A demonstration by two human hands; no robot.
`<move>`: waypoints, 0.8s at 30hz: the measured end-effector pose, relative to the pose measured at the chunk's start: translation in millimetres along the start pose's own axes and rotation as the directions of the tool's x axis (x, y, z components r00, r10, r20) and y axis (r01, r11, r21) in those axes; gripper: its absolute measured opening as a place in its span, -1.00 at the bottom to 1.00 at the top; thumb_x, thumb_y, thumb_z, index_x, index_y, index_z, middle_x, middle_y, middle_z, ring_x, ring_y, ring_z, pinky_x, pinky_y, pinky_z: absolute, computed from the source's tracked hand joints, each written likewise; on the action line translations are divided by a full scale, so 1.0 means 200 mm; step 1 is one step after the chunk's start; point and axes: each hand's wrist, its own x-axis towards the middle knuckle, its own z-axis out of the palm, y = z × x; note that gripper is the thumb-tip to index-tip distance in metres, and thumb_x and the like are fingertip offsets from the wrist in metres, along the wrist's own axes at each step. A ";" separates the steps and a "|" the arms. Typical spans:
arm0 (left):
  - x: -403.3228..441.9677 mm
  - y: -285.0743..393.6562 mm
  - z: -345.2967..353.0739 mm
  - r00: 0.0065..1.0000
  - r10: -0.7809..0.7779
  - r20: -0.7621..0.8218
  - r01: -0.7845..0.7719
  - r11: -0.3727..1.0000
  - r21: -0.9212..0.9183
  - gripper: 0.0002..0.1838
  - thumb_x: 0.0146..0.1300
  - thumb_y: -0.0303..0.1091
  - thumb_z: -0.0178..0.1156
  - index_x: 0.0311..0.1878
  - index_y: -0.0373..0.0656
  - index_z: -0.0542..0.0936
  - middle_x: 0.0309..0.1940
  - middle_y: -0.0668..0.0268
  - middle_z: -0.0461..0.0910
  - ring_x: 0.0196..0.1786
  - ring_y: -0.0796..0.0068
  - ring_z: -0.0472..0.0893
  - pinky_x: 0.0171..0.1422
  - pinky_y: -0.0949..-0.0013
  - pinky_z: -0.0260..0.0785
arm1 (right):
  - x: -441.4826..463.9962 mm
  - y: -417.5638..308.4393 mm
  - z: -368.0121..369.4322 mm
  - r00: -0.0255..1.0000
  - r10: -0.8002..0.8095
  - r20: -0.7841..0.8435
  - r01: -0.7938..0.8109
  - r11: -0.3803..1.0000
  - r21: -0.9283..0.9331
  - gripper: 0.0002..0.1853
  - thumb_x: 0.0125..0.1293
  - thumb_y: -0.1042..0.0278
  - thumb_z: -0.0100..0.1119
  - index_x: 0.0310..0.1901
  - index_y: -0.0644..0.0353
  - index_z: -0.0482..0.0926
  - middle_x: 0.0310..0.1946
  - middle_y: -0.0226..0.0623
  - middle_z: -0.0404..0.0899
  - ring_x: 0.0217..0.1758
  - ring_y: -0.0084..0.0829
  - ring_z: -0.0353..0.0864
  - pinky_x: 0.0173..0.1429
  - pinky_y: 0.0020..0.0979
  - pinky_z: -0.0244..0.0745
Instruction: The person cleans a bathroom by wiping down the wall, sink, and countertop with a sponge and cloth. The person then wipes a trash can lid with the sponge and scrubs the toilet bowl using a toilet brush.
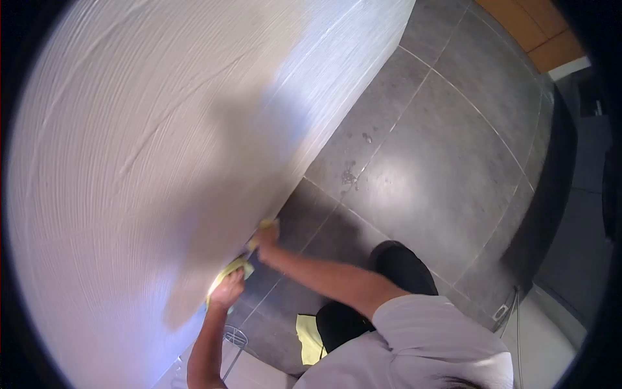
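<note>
My left hand (228, 289) is closed round a yellow-green cloth (225, 272) at the foot of the textured white wall (149, 142). A little above and to the right, my right hand (264, 240) is closed on a yellowish item (267, 225), blurred, at the wall's bottom edge. Something thin and hard to make out lies between the two hands.
Grey floor tiles (414, 162) run beside the wall, with small wet-looking spots on them. A yellow cloth (310, 338) lies by my knee. Near the bottom is a round wire item (234, 336). Cables (516, 318) hang at the lower right; orange-brown panels (534, 29) stand at the top right.
</note>
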 end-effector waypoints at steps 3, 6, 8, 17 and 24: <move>0.64 -0.06 -0.01 0.947 -0.038 -0.319 0.031 0.999 -0.025 -0.69 0.01 -0.29 0.00 -0.17 -0.15 0.55 0.04 0.27 0.41 0.08 0.35 0.36 0.19 0.28 0.18 | 0.42 -0.84 -0.31 0.986 -0.159 -0.041 0.156 0.830 0.535 -0.65 0.31 0.03 -0.28 -0.14 0.11 0.38 -0.25 -0.29 0.42 -0.10 -0.37 0.39 0.00 -0.26 0.30; 1.40 -0.26 -0.40 0.821 -0.155 -0.549 0.139 0.988 -0.071 -0.65 -0.02 -0.41 -0.01 -0.13 -0.32 0.50 0.03 0.18 0.39 0.06 0.39 0.36 0.02 0.42 0.25 | 0.66 -1.77 -0.62 0.883 -0.397 -0.251 0.470 0.759 0.450 -0.86 0.16 0.35 -0.15 -0.36 0.16 0.42 -0.50 -0.32 0.39 -0.47 -0.34 0.38 -0.32 -0.18 0.36; 1.76 -0.36 -0.62 0.821 -0.243 -0.517 0.215 0.970 -0.113 -0.61 0.00 -0.38 -0.02 -0.08 -0.32 0.47 0.02 0.21 0.39 0.04 0.42 0.35 0.01 0.43 0.22 | 0.73 -2.12 -0.83 0.740 -0.667 -0.086 0.664 0.706 0.246 -0.89 0.13 0.37 -0.11 -0.44 0.14 0.42 -0.55 -0.34 0.38 -0.54 -0.45 0.34 -0.45 -0.33 0.34; 1.25 0.09 0.09 0.863 -0.481 -0.156 0.203 0.613 -0.764 -0.58 0.14 -0.36 -0.09 0.12 -0.10 0.37 0.08 0.23 0.38 0.15 0.35 0.35 0.23 0.34 0.16 | 0.75 -0.78 -0.63 0.983 -0.160 0.087 0.170 0.978 -0.118 -0.77 0.12 0.55 -0.12 -0.14 0.26 0.38 -0.34 -0.23 0.46 -0.27 -0.32 0.51 -0.22 -0.35 0.48; 0.15 0.39 0.47 0.927 -0.254 0.276 0.323 0.916 -0.240 -0.63 0.06 -0.31 -0.02 -0.03 -0.17 0.47 0.02 0.21 0.41 0.13 0.32 0.32 0.15 0.31 0.18 | 0.31 -0.01 -0.20 0.930 -0.097 0.355 0.313 0.717 -0.623 -0.61 -0.01 0.25 0.15 -0.09 0.13 0.47 -0.11 -0.28 0.49 -0.02 -0.34 0.45 0.01 -0.32 0.29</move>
